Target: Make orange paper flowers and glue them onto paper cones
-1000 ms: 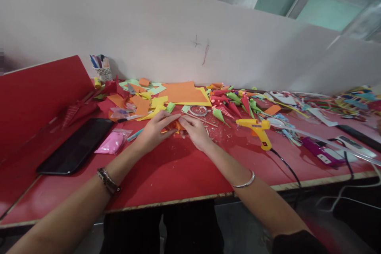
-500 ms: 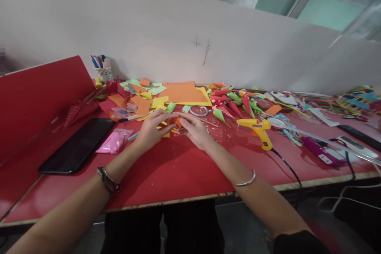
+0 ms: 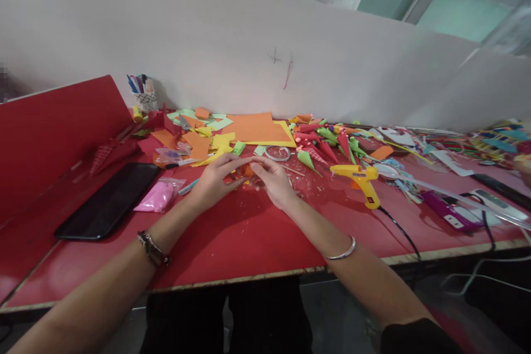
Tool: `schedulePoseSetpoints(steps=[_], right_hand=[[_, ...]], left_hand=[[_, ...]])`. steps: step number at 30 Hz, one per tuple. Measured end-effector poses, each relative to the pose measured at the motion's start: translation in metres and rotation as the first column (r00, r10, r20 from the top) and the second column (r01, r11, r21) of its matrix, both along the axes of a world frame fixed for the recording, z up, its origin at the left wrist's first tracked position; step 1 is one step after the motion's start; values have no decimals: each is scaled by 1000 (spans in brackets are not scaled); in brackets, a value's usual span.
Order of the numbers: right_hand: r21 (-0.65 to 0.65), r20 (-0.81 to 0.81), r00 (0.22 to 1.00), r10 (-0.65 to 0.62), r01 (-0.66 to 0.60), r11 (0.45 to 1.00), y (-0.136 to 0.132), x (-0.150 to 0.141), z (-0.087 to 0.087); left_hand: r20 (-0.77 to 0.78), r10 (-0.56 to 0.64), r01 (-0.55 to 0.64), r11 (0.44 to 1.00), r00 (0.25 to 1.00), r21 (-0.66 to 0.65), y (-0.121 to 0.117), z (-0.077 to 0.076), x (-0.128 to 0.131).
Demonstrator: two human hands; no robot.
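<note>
Between my hands, over the middle of the red table [image 3: 249, 243], is a small piece of orange paper [image 3: 248, 169]. My left hand [image 3: 218, 180] holds its left side, with the fingers arched over the top. My right hand [image 3: 274, 180] pinches it from the right with thumb and fingers. Much of the orange piece is hidden by the fingers, so its exact shape does not show. Right of my hands lies a yellow hot glue gun [image 3: 359, 177]. Behind them are orange sheets [image 3: 253, 126], yellow scraps and a pile of red and green paper cones [image 3: 327, 138].
On the left lie a black phone [image 3: 108, 202] and a bag of pink material [image 3: 157, 196]. A patterned pen cup [image 3: 145, 99] stands by the white partition [image 3: 232, 44]. At right are a purple power strip [image 3: 452, 213], cords and a heap of coloured strips [image 3: 448, 144].
My left hand has shifted slightly and its fingers have moved on the orange paper. My right hand stays almost in place. The glue gun and other things on the table have not moved.
</note>
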State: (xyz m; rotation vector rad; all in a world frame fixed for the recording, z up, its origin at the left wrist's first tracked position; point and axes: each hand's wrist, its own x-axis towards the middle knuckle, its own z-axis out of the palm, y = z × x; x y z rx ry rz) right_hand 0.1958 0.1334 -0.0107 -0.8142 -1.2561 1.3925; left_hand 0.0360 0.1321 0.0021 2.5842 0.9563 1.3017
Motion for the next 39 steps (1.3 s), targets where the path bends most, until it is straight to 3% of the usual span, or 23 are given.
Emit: schedulePoseSetpoints(steps=[6,19,24,28,33,39], right_hand=[[-41,-20,999,33,-34,999,1,-1,-1],[-106,-10,995,103,-104,989,-2,-1,1],[-133,26,991,133,-128,983,-3,-1,1],[-87,76,993,92,-85,993,-5,-2,4],[60,161,987,15,-25,998,-7,-5,5],[144,95,995,39,-53,988,-7,-3,8]], left_hand=[[-60,13,-8,997,998,73,1,-3,-1],[-47,7,-5,999,999,34,-1,-2,-1],[-11,-27,26,999,1000,-43,1,-3,-1],[22,-24,27,992,999,-123,0,-4,0],[61,-28,39,981,998,-188,-3,-3,2],[177,48,-2,968,983,-251,-1,0,2]])
